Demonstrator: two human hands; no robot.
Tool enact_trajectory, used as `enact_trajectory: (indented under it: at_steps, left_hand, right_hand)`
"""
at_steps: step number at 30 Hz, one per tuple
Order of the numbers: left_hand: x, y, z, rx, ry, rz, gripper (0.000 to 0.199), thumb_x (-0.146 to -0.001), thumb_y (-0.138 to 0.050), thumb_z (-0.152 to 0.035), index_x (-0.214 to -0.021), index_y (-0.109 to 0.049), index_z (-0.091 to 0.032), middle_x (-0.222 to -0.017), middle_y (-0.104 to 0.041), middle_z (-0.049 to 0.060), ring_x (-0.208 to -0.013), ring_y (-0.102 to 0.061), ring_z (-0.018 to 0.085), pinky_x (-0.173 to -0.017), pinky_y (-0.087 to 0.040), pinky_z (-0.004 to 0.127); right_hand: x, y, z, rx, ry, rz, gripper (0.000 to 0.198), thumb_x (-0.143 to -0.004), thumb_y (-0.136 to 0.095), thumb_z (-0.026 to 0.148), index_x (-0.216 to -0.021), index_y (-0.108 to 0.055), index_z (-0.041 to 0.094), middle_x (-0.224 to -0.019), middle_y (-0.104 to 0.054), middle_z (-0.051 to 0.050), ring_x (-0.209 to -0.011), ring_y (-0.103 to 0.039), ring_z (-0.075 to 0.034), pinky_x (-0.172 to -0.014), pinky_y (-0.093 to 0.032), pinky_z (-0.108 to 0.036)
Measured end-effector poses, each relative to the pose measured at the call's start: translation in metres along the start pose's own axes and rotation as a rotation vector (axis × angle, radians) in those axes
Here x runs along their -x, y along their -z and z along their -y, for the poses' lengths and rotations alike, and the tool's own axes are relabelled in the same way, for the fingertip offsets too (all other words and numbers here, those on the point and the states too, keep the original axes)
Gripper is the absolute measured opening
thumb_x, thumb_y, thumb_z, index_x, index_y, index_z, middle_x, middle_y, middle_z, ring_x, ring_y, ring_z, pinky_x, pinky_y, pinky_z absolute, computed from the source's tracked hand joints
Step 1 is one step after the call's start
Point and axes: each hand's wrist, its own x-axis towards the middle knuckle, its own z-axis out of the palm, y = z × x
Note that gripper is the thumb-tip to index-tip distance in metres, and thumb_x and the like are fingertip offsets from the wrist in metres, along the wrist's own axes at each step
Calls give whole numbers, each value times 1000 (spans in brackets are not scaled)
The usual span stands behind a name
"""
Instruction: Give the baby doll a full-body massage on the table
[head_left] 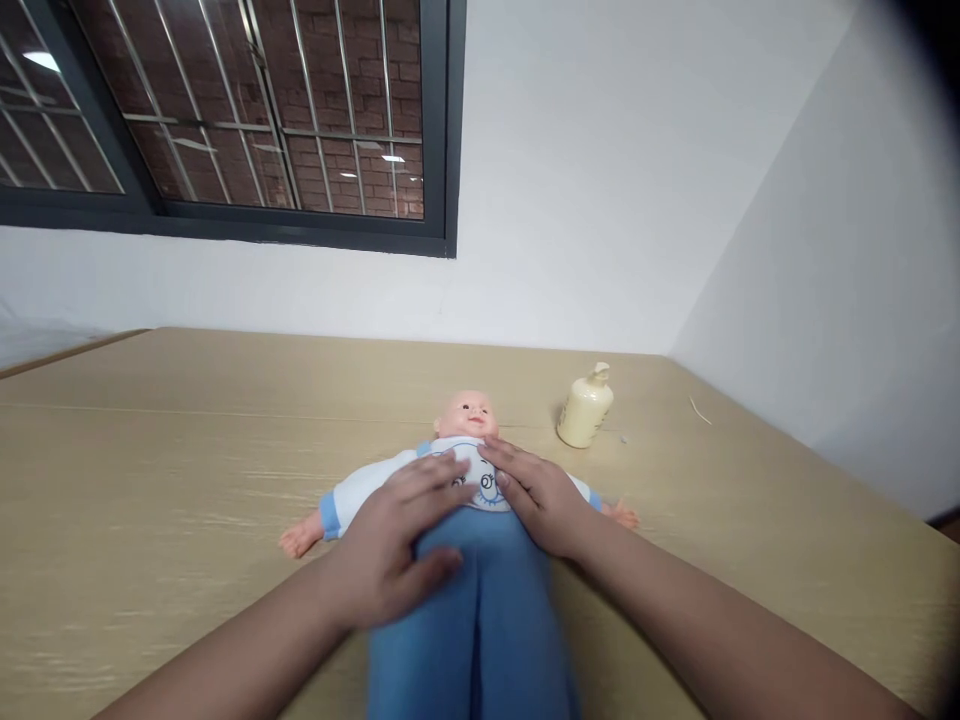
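A baby doll lies on its back on the wooden table, head away from me and arms spread out. It wears a white top with blue cuffs and a cartoon face on the chest, and blue trousers. My left hand is over the left side of the doll's belly, fingers stretched out, slightly blurred; whether it touches cannot be told. Flat on the right side of the doll's chest lies my right hand, fingers extended. Neither hand grips anything. Part of the chest is hidden under my fingers.
A cream pump bottle stands on the table beyond the doll to the right. Near it lies a thin pale strip. White walls border the table behind and to the right; a barred window is at upper left.
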Motion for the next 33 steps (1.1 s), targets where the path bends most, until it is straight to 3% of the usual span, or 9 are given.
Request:
enact_trajectory:
  at_steps: [3, 7, 11, 16, 18, 26, 28, 30, 33]
  left_hand:
    - [0, 6, -22, 83, -169, 182, 53, -88, -61, -46, -139, -57, -30, -145, -55, 4, -140, -41, 33, -120, -26, 53]
    - [-4, 6, -29, 73, -160, 344, 59, -87, -64, -49, -142, -53, -33, -149, -49, 2, -142, -39, 33, -123, -18, 54]
    - [-8, 5, -15, 27, -85, 324, 69, -88, -63, -51, -151, -40, -34, -155, -40, 2, -147, -27, 35, -121, -18, 59]
    - [-13, 9, 5, -76, -3, 285, 53, -99, -49, -31, -150, -40, -40, -162, -24, -4, -149, -21, 31, -121, -20, 57]
    - [-13, 10, 14, -108, 68, 265, 49, -101, -44, -32, -149, -41, -40, -163, -21, -4, -149, -22, 30, -120, -22, 55]
    - [-9, -1, 48, -13, 348, 18, 49, -103, -34, -46, -144, -51, -25, -148, -51, 4, -137, -46, 24, -117, -35, 44]
    - [-8, -3, 50, -10, 369, 5, 50, -103, -34, -47, -143, -52, -24, -147, -53, 4, -136, -48, 24, -116, -37, 45]
    - [-8, -4, 49, -9, 369, 1, 50, -103, -34, -47, -143, -53, -25, -146, -53, 4, -136, -48, 25, -116, -38, 45]
    - [-8, -3, 48, -12, 371, 1, 49, -102, -36, -47, -143, -53, -26, -146, -53, 2, -135, -49, 24, -115, -38, 43]
  right_hand:
    - [0, -2, 0, 3, 2, -8, 43, -103, -40, 34, -144, -50, 25, -148, -50, -6, -140, -44, -22, -117, -38, -46]
    - [0, -2, 0, 14, 11, -15, 43, -102, -40, 33, -143, -51, 25, -148, -50, -5, -140, -44, -22, -117, -38, -47]
    - [-1, -3, 1, 21, 8, -16, 43, -103, -39, 33, -143, -51, 25, -148, -50, -5, -141, -43, -21, -117, -38, -45]
    - [-1, -5, 3, 13, 23, -33, 44, -102, -40, 32, -145, -48, 26, -147, -52, -4, -141, -43, -21, -117, -38, -46]
    - [-1, -5, 4, 22, 18, -39, 44, -102, -40, 31, -145, -48, 25, -148, -51, -4, -141, -43, -22, -117, -37, -46]
    - [1, -3, 9, 54, -9, -60, 44, -100, -43, 33, -141, -53, 22, -148, -51, -9, -140, -43, -24, -116, -39, -48]
    - [5, 1, 22, 78, 53, -99, 45, -98, -47, 32, -141, -53, 22, -151, -47, -10, -141, -42, -27, -116, -37, -50]
    - [10, 6, 40, 78, 211, -77, 47, -94, -50, 30, -141, -53, 22, -152, -45, -9, -143, -39, -27, -119, -32, -50]
    - [18, 11, 70, 8, 503, 181, 39, -95, -47, 33, -131, -59, 24, -142, -58, -1, -145, -36, -20, -122, -26, -40]
